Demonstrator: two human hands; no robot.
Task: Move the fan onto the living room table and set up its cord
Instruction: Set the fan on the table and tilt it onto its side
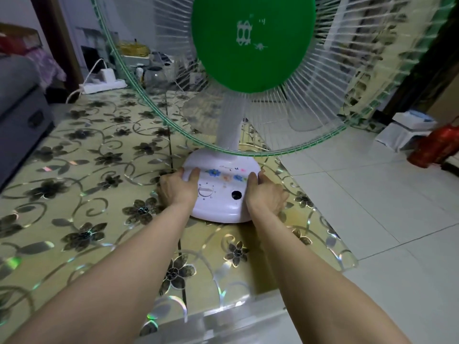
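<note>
A white table fan [221, 192] with a green centre disc and a green-rimmed wire grille stands upright on the table [87, 170], which has a gold cover with dark flowers. My left hand [177, 188] grips the left side of the fan's base. My right hand [265, 192] grips its right side. The base carries a round dial, a dark hole and a flower print. A pale cord [253, 146] shows behind the base, its end hidden. A white power strip [104, 85] lies at the table's far left edge.
Jars and a kettle [151, 73] stand at the table's far end. A grey sofa [19, 103] runs along the left. White tiled floor [385, 219] lies to the right, with white boxes [407, 130] and a red object [432, 147] on it.
</note>
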